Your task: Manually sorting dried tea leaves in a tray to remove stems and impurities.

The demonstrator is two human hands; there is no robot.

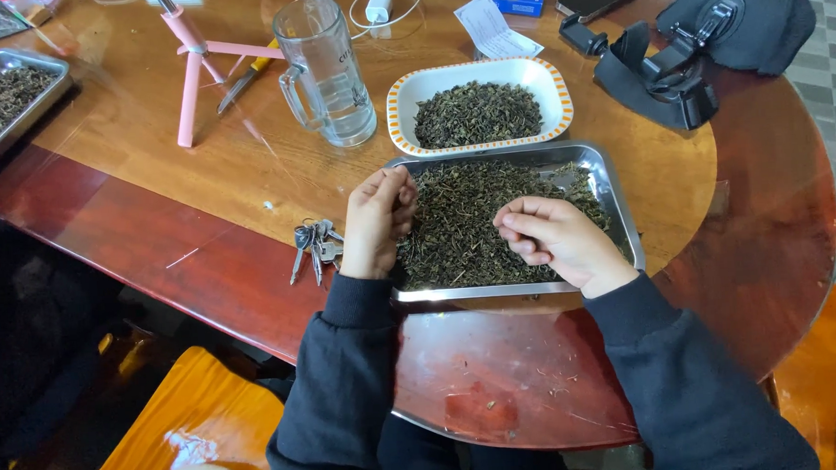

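Landmark: the steel tray (624,218), a shallow rectangular pan near the table's near edge, heaped with dried dark-green tea leaves (460,228).
Left hand: the left hand (376,221) rests at the tray's left rim, fingers curled and thumb pressed to fingertips as if pinching a few leaves; what lies between them is too small to make out.
Right hand: the right hand (557,239) hovers over the tray's near-right part, fingers folded inward over the leaves; I cannot tell if it grips anything.
Beyond the tray: an oval white dish (401,93) with an orange rim, touching the tray's far edge, holds more leaves.
Far-left of the tray: a glass mug (324,72) partly filled with water.
Left of the tray: a bunch of keys (313,247), just beside the left wrist.
Risk, spill: the tray's near edge sits where the table surface (150,134) steps to the darker border; a push from either wrist could likely tip or slide it, scattering leaves.
Risk, water: a wide sweep of the left arm could knock the mug, and wetting would probably spoil the leaves.
Risk, mixing: loose bits dropped from a pinch could fall back into the pile or onto the table.
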